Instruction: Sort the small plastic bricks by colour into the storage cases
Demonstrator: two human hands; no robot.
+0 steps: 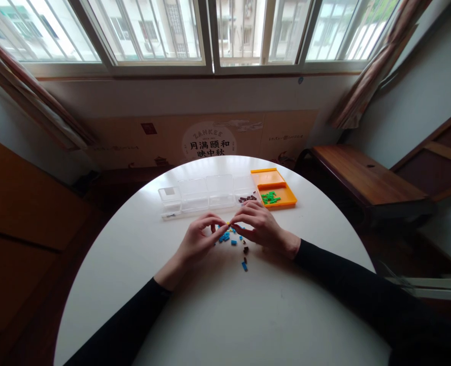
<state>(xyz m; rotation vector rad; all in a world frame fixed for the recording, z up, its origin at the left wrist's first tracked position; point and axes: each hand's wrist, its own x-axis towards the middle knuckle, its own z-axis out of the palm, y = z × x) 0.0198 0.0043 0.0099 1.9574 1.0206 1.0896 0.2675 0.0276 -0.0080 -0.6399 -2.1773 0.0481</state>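
Observation:
My left hand (pixel 203 236) and my right hand (pixel 256 222) meet over the middle of the table, fingertips pinched together. Between them is a tiny dark building brick (pixel 229 225); its exact shape is too small to tell. Below the fingers lie several loose blue bricks (pixel 224 237), with bits of yellow partly hidden by the hands. A single blue brick (pixel 233 242) sits just in front of the pile. Nearer to me, a dark brown brick (pixel 246 249) and another blue brick (pixel 244 266) lie apart.
On the round white table (pixel 218 315), a clear compartment box (pixel 195 195) stands open behind my hands. Dark brown bricks (pixel 247 199) lie at its right end. An orange tray (pixel 291 199) beside it holds green bricks (pixel 270 198). A wooden bench (pixel 366 173) stands at right.

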